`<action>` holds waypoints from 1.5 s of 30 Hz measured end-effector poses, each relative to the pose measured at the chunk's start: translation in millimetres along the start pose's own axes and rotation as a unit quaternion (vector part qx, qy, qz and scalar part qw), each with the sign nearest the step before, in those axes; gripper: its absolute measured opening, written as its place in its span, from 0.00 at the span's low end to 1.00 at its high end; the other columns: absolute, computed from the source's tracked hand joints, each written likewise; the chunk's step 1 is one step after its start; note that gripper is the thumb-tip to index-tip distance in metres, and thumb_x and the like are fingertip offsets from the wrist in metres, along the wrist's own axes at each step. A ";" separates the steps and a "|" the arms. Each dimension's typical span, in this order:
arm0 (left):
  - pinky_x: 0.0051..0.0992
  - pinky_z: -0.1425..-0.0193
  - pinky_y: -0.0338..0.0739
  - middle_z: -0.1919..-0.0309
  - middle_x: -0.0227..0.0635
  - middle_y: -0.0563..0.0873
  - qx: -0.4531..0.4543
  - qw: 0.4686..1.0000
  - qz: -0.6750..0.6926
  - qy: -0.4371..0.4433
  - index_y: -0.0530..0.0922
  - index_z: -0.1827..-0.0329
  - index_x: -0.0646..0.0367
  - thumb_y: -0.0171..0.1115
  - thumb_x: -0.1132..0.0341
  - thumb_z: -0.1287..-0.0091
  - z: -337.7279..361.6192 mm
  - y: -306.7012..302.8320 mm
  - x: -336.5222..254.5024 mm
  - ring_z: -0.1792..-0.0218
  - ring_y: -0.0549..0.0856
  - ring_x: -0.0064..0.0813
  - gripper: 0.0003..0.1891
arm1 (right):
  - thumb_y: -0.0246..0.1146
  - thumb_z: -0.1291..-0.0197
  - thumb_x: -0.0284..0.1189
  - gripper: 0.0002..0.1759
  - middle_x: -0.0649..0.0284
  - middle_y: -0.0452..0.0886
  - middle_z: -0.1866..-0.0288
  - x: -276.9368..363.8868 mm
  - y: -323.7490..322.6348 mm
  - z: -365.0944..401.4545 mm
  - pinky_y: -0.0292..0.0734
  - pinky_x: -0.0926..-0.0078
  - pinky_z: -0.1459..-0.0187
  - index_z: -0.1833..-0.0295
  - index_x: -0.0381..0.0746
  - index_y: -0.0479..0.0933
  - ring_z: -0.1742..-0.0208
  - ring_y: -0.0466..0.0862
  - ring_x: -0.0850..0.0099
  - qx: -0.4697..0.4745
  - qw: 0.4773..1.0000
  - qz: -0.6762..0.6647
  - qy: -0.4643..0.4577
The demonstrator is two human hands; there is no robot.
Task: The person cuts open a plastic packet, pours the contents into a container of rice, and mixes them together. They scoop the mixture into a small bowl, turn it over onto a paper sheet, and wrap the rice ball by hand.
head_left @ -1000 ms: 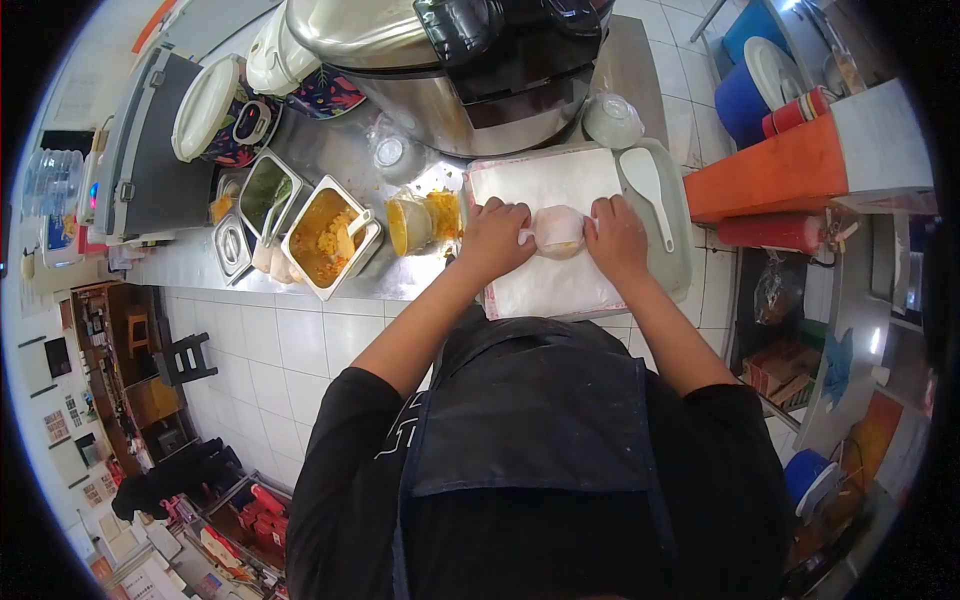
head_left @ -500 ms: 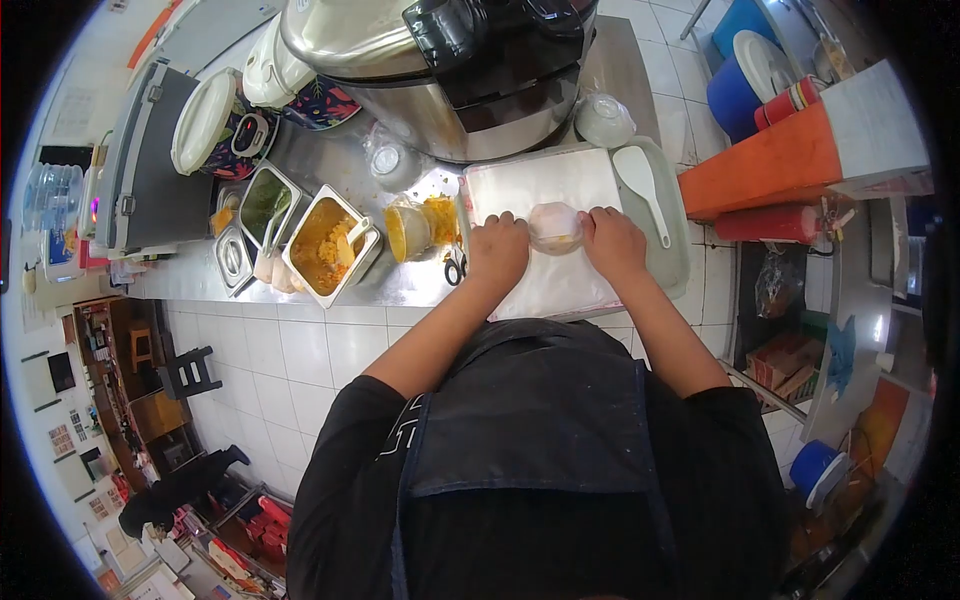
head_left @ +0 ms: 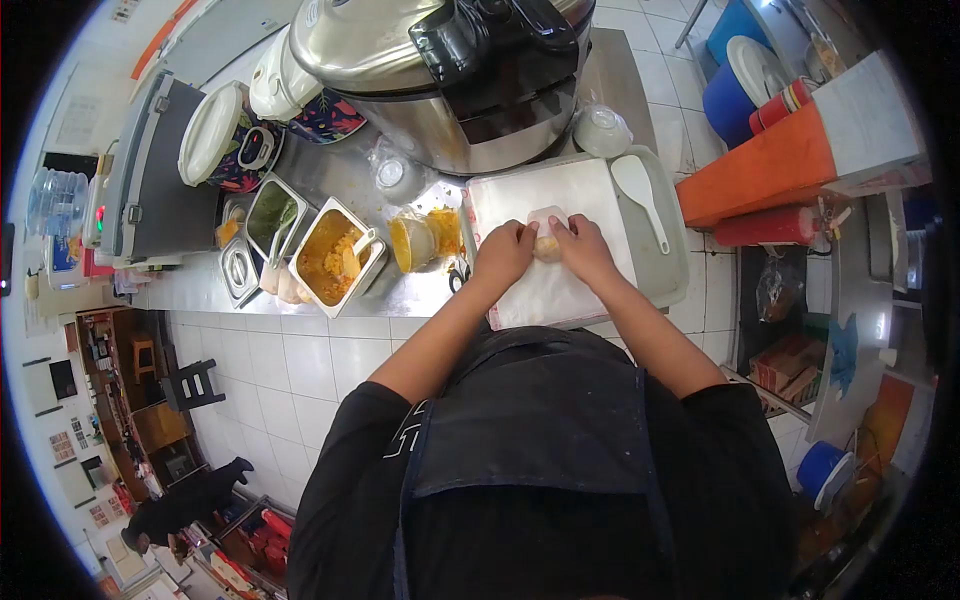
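A small round food bundle [head_left: 546, 246] in thin whitish wrap sits on a stack of white wrapping sheets [head_left: 560, 295]. My left hand [head_left: 506, 252] is closed on its left side, fingers bent and thumb toward the middle. From the right, my right hand [head_left: 584, 246] grips the bundle in the same way, so both hands nearly meet over it. The sheets lie on a pale green tray [head_left: 668, 280], where a white rice paddle [head_left: 640, 200] rests at the right. What exactly the wrap encloses is hard to make out.
Left of the tray are a yellow-stained cup [head_left: 412, 244], scissors [head_left: 458, 276], a metal pan of yellow-orange food [head_left: 325, 262] and a pan of greens [head_left: 268, 215]. A large steel cooker [head_left: 410, 110] stands behind. Plastic-covered bowls [head_left: 602, 130] sit beside it. A person [head_left: 185, 505] is far off at lower left.
Both hands have moved closer together around the bundle, which now looks narrower and more covered by the fingers. The camera view has shifted slightly.
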State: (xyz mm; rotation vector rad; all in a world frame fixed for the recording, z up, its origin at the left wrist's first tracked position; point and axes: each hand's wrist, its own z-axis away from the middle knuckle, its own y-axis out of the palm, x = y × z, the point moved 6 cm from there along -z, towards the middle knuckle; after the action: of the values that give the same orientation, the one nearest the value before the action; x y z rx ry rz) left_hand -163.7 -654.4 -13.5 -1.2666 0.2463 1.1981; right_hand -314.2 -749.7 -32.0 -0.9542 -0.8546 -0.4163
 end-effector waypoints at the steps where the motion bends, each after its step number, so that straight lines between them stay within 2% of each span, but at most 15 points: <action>1: 0.45 0.52 0.82 0.64 0.54 0.90 -0.015 0.999 0.032 0.016 0.85 0.56 0.68 0.58 0.50 0.23 3.3 -0.4 -0.5 0.61 0.89 0.53 0.24 | 0.63 0.29 0.54 0.34 0.47 0.83 0.62 -2.0 2.2 1.2 0.78 0.62 0.53 0.53 0.27 0.80 0.59 0.83 0.57 -0.009 1.000 -0.017 0.006; 3: 0.41 0.54 0.83 0.63 0.52 0.90 -0.046 0.993 0.096 0.044 0.84 0.52 0.69 0.63 0.52 0.24 11.4 0.1 -0.7 0.62 0.90 0.47 0.22 | 0.65 0.31 0.55 0.36 0.40 0.84 0.53 -2.0 4.6 6.1 0.80 0.59 0.49 0.48 0.25 0.79 0.51 0.86 0.49 -0.025 0.998 -0.048 0.019; 9: 0.33 0.54 0.82 0.54 0.47 0.88 -0.029 0.952 0.301 0.041 0.80 0.41 0.69 0.65 0.55 0.24 18.1 10.2 15.9 0.59 0.87 0.34 0.23 | 0.71 0.33 0.51 0.32 0.56 0.84 0.55 3.5 10.7 15.7 0.77 0.72 0.52 0.46 0.30 0.77 0.53 0.81 0.72 -0.009 0.972 -0.230 0.043; 12: 0.31 0.52 0.81 0.53 0.46 0.87 -0.090 0.952 0.282 0.078 0.79 0.39 0.69 0.63 0.54 0.23 27.6 1.7 14.4 0.56 0.85 0.33 0.24 | 0.72 0.31 0.47 0.28 0.60 0.84 0.53 25.0 12.1 28.9 0.76 0.75 0.52 0.45 0.32 0.77 0.53 0.80 0.76 -0.008 0.931 -0.361 0.048; 15: 0.30 0.50 0.79 0.54 0.44 0.87 -0.122 0.960 0.217 0.126 0.79 0.39 0.68 0.61 0.52 0.21 30.8 -8.6 17.4 0.56 0.84 0.29 0.24 | 0.67 0.25 0.42 0.23 0.64 0.83 0.51 31.6 20.2 29.0 0.74 0.79 0.47 0.41 0.33 0.76 0.51 0.79 0.79 0.052 0.951 -0.301 0.046; 17: 0.30 0.37 0.75 0.46 0.41 0.85 -0.056 0.953 0.290 0.062 0.77 0.33 0.67 0.53 0.47 0.17 45.6 -24.7 5.3 0.45 0.81 0.30 0.29 | 0.65 0.23 0.40 0.21 0.64 0.83 0.49 52.4 25.5 34.4 0.73 0.78 0.43 0.40 0.34 0.76 0.48 0.79 0.80 0.084 0.946 -0.314 0.002; 23: 0.31 0.33 0.73 0.44 0.41 0.85 -0.017 0.897 0.433 -0.084 0.78 0.35 0.66 0.46 0.43 0.15 77.8 -56.4 16.9 0.42 0.80 0.29 0.31 | 0.60 0.21 0.40 0.20 0.57 0.81 0.44 101.1 52.1 53.8 0.72 0.74 0.38 0.38 0.34 0.75 0.41 0.78 0.71 0.127 0.946 -0.287 -0.084; 24: 0.28 0.51 0.76 0.59 0.32 0.85 -0.091 0.887 0.451 -0.050 0.82 0.47 0.65 0.48 0.41 0.17 81.6 -59.7 22.1 0.58 0.79 0.23 0.31 | 0.60 0.21 0.39 0.22 0.54 0.79 0.40 107.4 57.1 57.5 0.72 0.71 0.36 0.34 0.36 0.72 0.38 0.77 0.69 0.127 0.960 -0.226 -0.105; 27: 0.27 0.51 0.75 0.60 0.36 0.86 -0.175 0.873 0.455 -0.013 0.82 0.48 0.65 0.46 0.41 0.16 99.8 -76.5 25.5 0.60 0.80 0.26 0.31 | 0.59 0.21 0.40 0.23 0.54 0.78 0.38 141.2 75.3 78.8 0.72 0.70 0.34 0.32 0.36 0.70 0.37 0.77 0.68 0.159 0.937 -0.300 -0.077; 28: 0.31 0.44 0.74 0.52 0.42 0.84 -0.188 0.902 0.384 0.054 0.84 0.46 0.63 0.44 0.42 0.16 100.4 -90.1 31.2 0.51 0.81 0.34 0.31 | 0.61 0.22 0.39 0.25 0.56 0.78 0.37 145.2 84.1 82.9 0.73 0.70 0.34 0.30 0.36 0.68 0.36 0.77 0.69 0.198 0.918 -0.341 -0.049; 32: 0.40 0.33 0.71 0.42 0.47 0.79 -0.235 0.971 0.030 -0.007 0.85 0.47 0.63 0.50 0.51 0.17 141.2 -133.0 47.8 0.42 0.78 0.45 0.24 | 0.66 0.25 0.35 0.24 0.60 0.81 0.38 167.0 110.3 104.4 0.75 0.71 0.36 0.31 0.34 0.72 0.38 0.81 0.71 0.320 0.878 -0.355 -0.019; 36: 0.41 0.31 0.70 0.41 0.45 0.76 -0.240 0.969 0.058 0.011 0.85 0.47 0.60 0.55 0.55 0.19 184.2 -175.0 60.0 0.36 0.75 0.50 0.18 | 0.66 0.26 0.35 0.23 0.58 0.84 0.43 183.5 136.9 125.9 0.81 0.68 0.41 0.33 0.34 0.74 0.43 0.86 0.68 0.402 0.814 -0.408 0.103; 41: 0.43 0.36 0.74 0.48 0.54 0.79 -0.502 0.862 0.055 0.047 0.78 0.45 0.62 0.61 0.56 0.23 201.0 -291.5 183.3 0.45 0.80 0.55 0.16 | 0.64 0.24 0.39 0.24 0.57 0.85 0.46 203.5 192.3 142.4 0.86 0.66 0.46 0.34 0.33 0.75 0.47 0.89 0.65 0.501 0.777 -0.355 0.139; 42: 0.43 0.36 0.74 0.46 0.55 0.79 -0.511 0.859 0.030 -0.008 0.79 0.45 0.62 0.60 0.55 0.22 201.8 -323.5 210.5 0.44 0.80 0.55 0.17 | 0.63 0.23 0.41 0.24 0.57 0.85 0.46 198.7 212.4 145.0 0.85 0.65 0.44 0.34 0.33 0.75 0.46 0.88 0.66 0.469 0.809 -0.322 0.150; 45: 0.43 0.37 0.76 0.46 0.57 0.82 -0.518 0.854 -0.006 -0.048 0.82 0.44 0.64 0.61 0.47 0.24 171.3 -389.3 321.0 0.45 0.82 0.55 0.25 | 0.65 0.25 0.41 0.24 0.59 0.85 0.45 207.3 277.8 162.2 0.83 0.64 0.41 0.34 0.34 0.75 0.45 0.87 0.67 0.511 0.781 -0.293 0.206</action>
State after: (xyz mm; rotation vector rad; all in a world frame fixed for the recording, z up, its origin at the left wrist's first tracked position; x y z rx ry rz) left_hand 203.7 -273.5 48.4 -2.1052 -0.5755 1.4234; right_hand -79.1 -454.2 30.2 0.4402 -0.7889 -0.5640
